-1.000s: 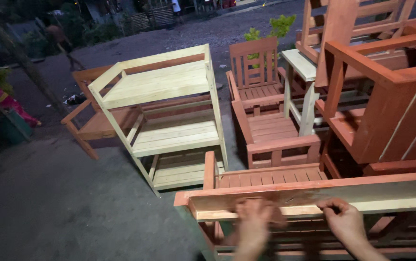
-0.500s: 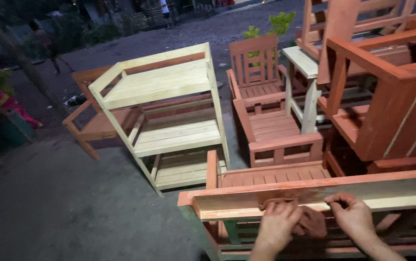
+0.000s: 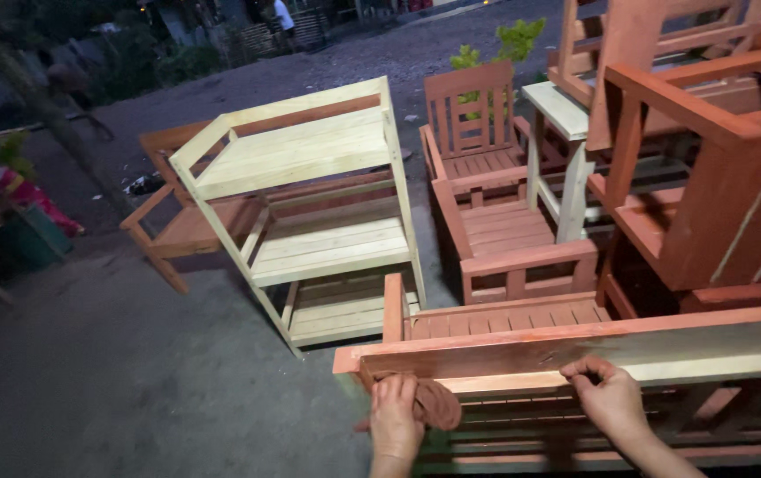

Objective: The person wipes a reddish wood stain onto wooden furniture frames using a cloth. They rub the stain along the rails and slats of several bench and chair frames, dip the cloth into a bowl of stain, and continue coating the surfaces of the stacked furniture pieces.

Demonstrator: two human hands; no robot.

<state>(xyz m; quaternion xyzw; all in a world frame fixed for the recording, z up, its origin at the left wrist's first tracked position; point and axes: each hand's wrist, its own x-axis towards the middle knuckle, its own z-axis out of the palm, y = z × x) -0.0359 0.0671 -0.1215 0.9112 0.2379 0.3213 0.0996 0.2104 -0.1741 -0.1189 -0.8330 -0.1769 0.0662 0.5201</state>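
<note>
A long wooden rail (image 3: 575, 350), part stained reddish-brown and part bare pale wood, runs across the bottom of the view. My left hand (image 3: 394, 420) presses a reddish-brown rag (image 3: 438, 404) against the rail near its left end. My right hand (image 3: 606, 394) grips the rail's near edge further right, fingers curled over it. Below the rail, slats of the same piece of furniture show.
A pale unpainted shelf rack (image 3: 310, 212) leans on the concrete ahead. Stained slatted chairs (image 3: 495, 204) stand behind the rail, with a bench (image 3: 181, 226) at left. Stacked stained furniture (image 3: 708, 159) fills the right. A person (image 3: 285, 18) stands far off.
My left hand slid left along the rail with the rag, from near the middle to near its left end. My right hand stayed gripping the edge.
</note>
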